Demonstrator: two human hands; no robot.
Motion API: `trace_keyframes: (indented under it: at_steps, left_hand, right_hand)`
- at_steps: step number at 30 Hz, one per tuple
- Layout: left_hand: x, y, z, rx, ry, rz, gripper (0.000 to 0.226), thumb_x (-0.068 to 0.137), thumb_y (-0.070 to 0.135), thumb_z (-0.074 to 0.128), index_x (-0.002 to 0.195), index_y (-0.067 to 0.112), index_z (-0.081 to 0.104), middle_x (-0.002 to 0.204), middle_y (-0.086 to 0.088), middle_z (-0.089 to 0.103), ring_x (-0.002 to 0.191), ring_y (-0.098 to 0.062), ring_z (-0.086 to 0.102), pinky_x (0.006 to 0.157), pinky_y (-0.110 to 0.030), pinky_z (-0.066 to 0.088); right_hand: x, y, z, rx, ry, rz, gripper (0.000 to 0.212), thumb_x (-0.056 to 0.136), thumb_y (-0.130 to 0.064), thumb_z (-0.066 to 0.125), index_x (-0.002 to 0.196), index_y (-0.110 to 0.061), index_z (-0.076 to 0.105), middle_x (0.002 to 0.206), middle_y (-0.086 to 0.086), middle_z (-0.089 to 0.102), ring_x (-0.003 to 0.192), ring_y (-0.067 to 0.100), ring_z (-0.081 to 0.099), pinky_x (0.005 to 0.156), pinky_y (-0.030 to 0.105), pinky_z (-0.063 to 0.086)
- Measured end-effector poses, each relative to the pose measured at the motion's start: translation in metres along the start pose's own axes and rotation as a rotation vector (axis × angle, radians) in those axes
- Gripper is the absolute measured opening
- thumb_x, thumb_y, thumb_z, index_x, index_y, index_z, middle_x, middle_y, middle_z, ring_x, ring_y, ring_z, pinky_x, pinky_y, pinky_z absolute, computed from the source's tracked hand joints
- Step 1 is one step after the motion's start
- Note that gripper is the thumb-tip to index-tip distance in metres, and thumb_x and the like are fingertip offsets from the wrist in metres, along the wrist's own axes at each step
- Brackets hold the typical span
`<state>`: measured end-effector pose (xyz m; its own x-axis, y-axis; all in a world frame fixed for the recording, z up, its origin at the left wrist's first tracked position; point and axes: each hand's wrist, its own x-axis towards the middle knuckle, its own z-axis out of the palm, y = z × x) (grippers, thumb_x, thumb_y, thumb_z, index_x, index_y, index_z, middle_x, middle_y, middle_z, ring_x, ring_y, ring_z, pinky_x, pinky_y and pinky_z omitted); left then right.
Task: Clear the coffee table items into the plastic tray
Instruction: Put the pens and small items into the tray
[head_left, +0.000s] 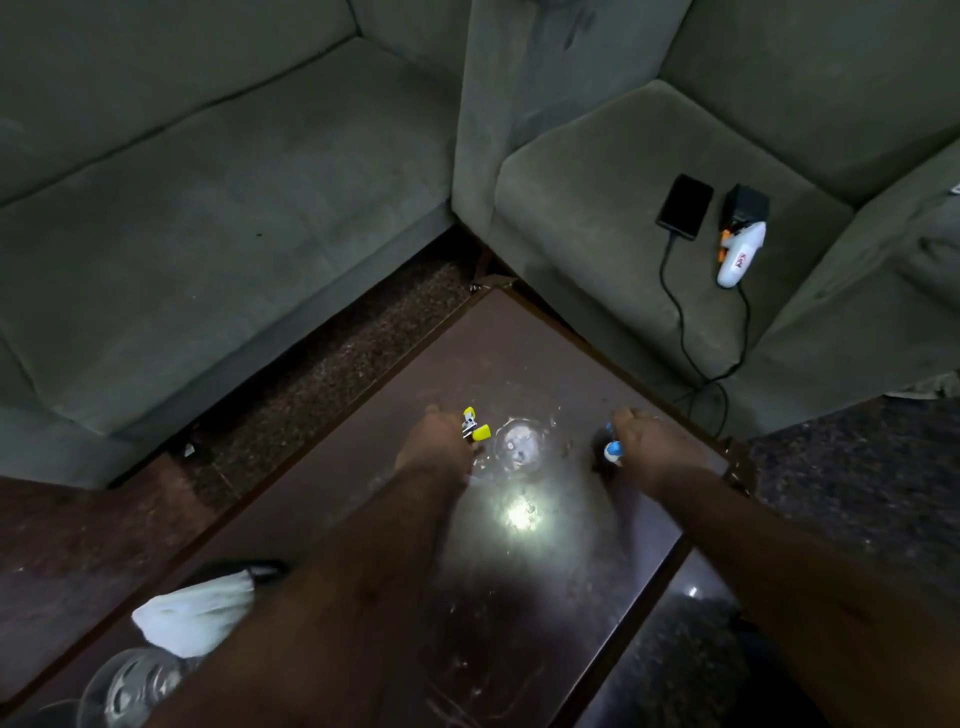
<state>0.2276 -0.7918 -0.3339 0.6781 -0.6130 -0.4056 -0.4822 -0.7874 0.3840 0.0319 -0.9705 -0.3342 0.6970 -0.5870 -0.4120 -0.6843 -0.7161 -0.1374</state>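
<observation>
Table (545, 358): glass bowl (521, 446) between hands.

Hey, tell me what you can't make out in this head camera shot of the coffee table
- Plastic tray: nowhere in view.
- Yellow item by the left hand: too small and dim to identify; grip unclear.
- Blue and white item at the right hand: mostly hidden by the hand.
- Glass at the bottom left: cut off by the frame edge.
</observation>
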Motion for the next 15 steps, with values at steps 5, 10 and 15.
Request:
trace_keyframes:
  at_steps: [5, 10, 15]
  left_hand:
    - [-0.002, -0.008, 0.007, -0.053, 0.035, -0.002, 0.021, 0.084, 0.023, 0.072, 0.101, 0.012, 0.068, 0.11, -0.014, 0.064, 0.101, -0.033, 0.065, 0.072, -0.024, 0.042]
    - [-0.011, -0.02, -0.025, -0.024, 0.076, 0.02, 0.027, 0.08, 0.021, 0.074, 0.105, 0.014, 0.066, 0.113, -0.012, 0.066, 0.102, -0.035, 0.064, 0.078, -0.031, 0.048]
    - [-0.036, -0.063, -0.114, 0.044, 0.262, -0.011, 0.022, 0.082, 0.021, 0.064, 0.104, 0.02, 0.06, 0.109, -0.011, 0.059, 0.1, -0.037, 0.063, 0.078, -0.039, 0.05]
  right_hand:
    - [0.0, -0.002, 0.009, 0.138, 0.019, -0.008, 0.026, 0.091, -0.014, 0.059, 0.117, -0.016, 0.052, 0.122, 0.01, 0.059, 0.108, 0.031, 0.06, 0.089, 0.041, 0.051]
    - [0.001, -0.031, -0.009, 0.117, 0.047, -0.056, 0.028, 0.091, -0.02, 0.06, 0.117, -0.017, 0.052, 0.123, 0.01, 0.059, 0.109, 0.032, 0.058, 0.086, 0.034, 0.046]
    - [0.002, -0.111, -0.061, 0.017, 0.084, -0.175, 0.019, 0.091, -0.012, 0.055, 0.108, -0.016, 0.048, 0.115, 0.013, 0.062, 0.1, 0.033, 0.061, 0.083, 0.039, 0.051]
